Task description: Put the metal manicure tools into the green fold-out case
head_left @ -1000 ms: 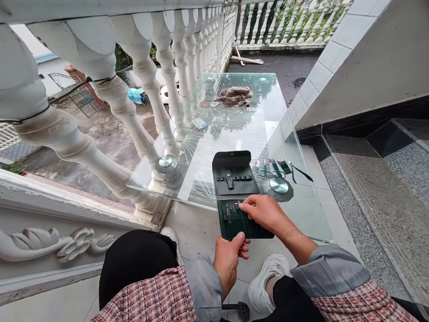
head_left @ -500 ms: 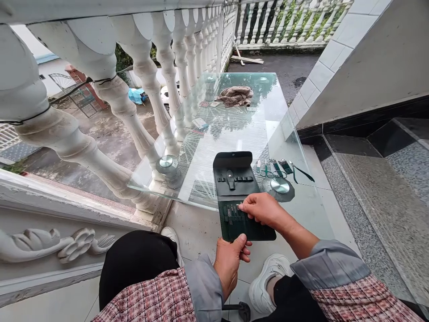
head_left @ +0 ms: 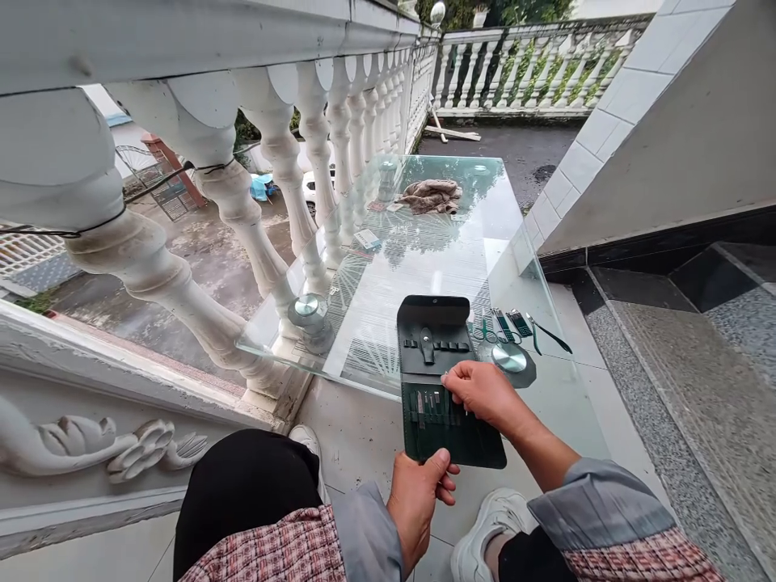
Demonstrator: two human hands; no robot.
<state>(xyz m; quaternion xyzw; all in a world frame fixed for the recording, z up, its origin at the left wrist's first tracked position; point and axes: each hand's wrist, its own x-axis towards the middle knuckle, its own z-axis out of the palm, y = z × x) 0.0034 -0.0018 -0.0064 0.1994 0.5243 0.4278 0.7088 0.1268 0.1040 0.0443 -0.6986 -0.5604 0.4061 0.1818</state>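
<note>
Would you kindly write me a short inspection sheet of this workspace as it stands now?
Surface: glass table top, reflecting trees.
Job's things: open dark leather case, small tools in its lower half; scissors lying beside it.
Clutter: crumpled brown cloth and small box at the far end.
Hands: left hand grips the case's lower edge; right hand touches the small tools.
Cables: thin black wire tied around the balusters.
Surroundings: white balustrade, tiled steps.

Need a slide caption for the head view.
Left hand grips an open dark green manicure case at the edge of a glass table, right hand over its tools.
</note>
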